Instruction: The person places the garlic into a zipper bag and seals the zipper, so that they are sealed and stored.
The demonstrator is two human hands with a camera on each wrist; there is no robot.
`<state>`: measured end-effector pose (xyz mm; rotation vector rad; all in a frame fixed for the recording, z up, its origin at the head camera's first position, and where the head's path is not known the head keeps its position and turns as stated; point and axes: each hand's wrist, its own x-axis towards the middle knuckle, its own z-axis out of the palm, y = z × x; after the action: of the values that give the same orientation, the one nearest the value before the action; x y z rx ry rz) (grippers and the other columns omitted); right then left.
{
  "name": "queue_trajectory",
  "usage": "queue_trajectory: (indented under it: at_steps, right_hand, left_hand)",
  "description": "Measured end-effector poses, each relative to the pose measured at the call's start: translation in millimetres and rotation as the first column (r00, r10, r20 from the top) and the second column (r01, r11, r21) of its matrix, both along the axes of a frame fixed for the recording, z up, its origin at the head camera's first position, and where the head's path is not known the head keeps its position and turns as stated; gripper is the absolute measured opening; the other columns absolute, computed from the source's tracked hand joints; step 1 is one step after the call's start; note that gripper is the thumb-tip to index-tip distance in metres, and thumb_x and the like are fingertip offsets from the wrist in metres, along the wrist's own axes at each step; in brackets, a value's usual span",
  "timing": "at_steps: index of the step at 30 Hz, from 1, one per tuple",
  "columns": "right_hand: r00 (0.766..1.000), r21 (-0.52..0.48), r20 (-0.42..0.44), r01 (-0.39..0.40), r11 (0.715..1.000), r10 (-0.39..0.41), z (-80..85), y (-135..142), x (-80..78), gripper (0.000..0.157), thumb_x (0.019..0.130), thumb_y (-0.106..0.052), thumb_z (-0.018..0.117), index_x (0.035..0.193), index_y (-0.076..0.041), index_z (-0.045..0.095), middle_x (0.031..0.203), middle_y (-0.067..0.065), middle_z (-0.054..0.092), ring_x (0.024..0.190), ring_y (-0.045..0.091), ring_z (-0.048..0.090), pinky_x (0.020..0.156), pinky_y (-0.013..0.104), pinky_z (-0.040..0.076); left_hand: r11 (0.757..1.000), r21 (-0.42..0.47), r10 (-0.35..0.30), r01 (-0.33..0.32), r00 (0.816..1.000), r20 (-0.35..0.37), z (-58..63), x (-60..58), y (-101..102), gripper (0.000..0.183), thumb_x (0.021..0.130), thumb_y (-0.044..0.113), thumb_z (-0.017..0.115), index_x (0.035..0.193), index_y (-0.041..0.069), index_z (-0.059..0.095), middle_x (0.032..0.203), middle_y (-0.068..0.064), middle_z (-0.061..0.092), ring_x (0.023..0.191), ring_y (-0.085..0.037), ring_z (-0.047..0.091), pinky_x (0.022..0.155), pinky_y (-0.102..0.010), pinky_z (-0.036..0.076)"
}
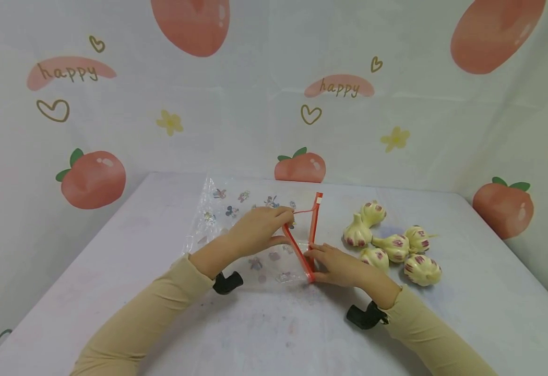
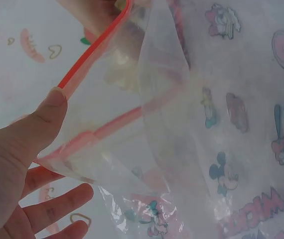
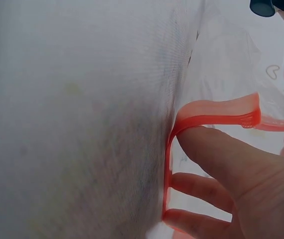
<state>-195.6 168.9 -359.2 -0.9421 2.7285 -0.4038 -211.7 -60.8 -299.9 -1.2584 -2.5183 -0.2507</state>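
A clear zip bag [image 1: 255, 258] printed with cartoon figures lies on the table, its red-edged mouth spread apart toward the right. My left hand [image 1: 260, 230] reaches over the bag and pinches one red edge [image 2: 89, 57] of the mouth. In the left wrist view the thumb [image 2: 52, 112] lies on that edge, with the other fingers spread below. My right hand [image 1: 342, 266] is at the near end of the mouth. Its thumb [image 3: 216, 149] presses under the bent red strip and its extended fingers [image 3: 202, 189] touch the strip lower down.
Several garlic bulbs [image 1: 393, 248] with purple marks lie in a group right of the bag, just beyond my right hand. A white cloth backdrop [image 1: 250, 78] with peach prints rises behind the table [image 1: 264, 334]. Black camera mounts [image 1: 367, 316] hang at both wrists.
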Motion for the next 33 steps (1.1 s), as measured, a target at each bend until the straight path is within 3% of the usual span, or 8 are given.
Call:
queue_trajectory:
  at_steps: [3,12,16,21,26,33]
  right_hand:
    - [1.0,-0.003,-0.011,-0.005,1.0,0.005,-0.3,-0.1,-0.4,0.053,0.086,-0.028,0.067,0.129,0.0,0.051,0.139,0.025,0.045,0.126,0.041,0.046,0.102,0.052,0.039]
    - [0.999,-0.002,-0.04,-0.005,1.0,0.005,1.9,0.0,1.1,0.051,0.086,-0.027,0.067,0.127,-0.001,0.053,0.139,0.024,0.045,0.127,0.043,0.044,0.103,0.054,0.037]
    - [0.991,-0.002,-0.128,-0.045,0.999,0.044,2.0,0.2,2.9,0.046,0.086,-0.024,0.066,0.123,0.001,0.056,0.135,0.025,0.049,0.123,0.045,0.047,0.102,0.054,0.038]
    - [0.959,-0.006,-0.266,-0.103,0.995,0.098,-0.1,1.8,2.5,0.039,0.084,-0.018,0.068,0.116,0.003,0.059,0.125,0.023,0.057,0.114,0.038,0.056,0.096,0.048,0.045]
    - [0.953,-0.023,-0.293,-0.084,0.996,0.073,6.0,2.4,3.7,0.039,0.084,-0.017,0.068,0.116,0.002,0.059,0.12,0.018,0.061,0.111,0.033,0.059,0.093,0.044,0.048]
    - [0.962,-0.084,-0.272,0.009,0.996,-0.032,23.3,11.6,9.1,0.044,0.085,-0.023,0.067,0.123,-0.003,0.057,0.126,0.016,0.058,0.117,0.033,0.056,0.094,0.046,0.047]
  left_hand:
    - [1.0,0.022,0.004,-0.004,1.0,0.03,0.6,-2.0,-1.9,0.032,0.081,0.032,0.071,0.1,0.013,0.054,0.096,0.004,0.064,0.071,-0.012,0.057,0.072,-0.027,0.05]
    - [1.0,0.029,0.011,-0.012,0.999,0.051,-1.7,-4.0,-2.8,0.028,0.083,0.027,0.071,0.101,0.014,0.054,0.099,0.004,0.066,0.074,-0.012,0.059,0.072,-0.028,0.05]
    - [0.999,0.038,0.01,-0.012,0.999,0.047,-3.6,-4.8,-2.7,0.028,0.083,0.025,0.071,0.101,0.014,0.053,0.099,0.003,0.067,0.075,-0.013,0.06,0.072,-0.029,0.05]
    - [0.998,0.057,0.002,-0.004,0.999,0.037,-5.9,-6.4,-3.5,0.028,0.084,0.026,0.07,0.102,0.012,0.054,0.099,0.003,0.067,0.074,-0.013,0.06,0.07,-0.027,0.05]
    - [0.997,0.079,-0.015,0.013,1.0,0.024,-9.1,-8.7,-4.1,0.03,0.084,0.026,0.07,0.102,0.011,0.053,0.098,0.001,0.067,0.075,-0.013,0.061,0.072,-0.027,0.051]
    - [0.997,0.078,0.003,-0.005,1.0,0.03,-11.7,-9.5,-4.2,0.03,0.084,0.027,0.069,0.102,0.011,0.053,0.095,0.003,0.066,0.071,-0.012,0.06,0.068,-0.026,0.051]
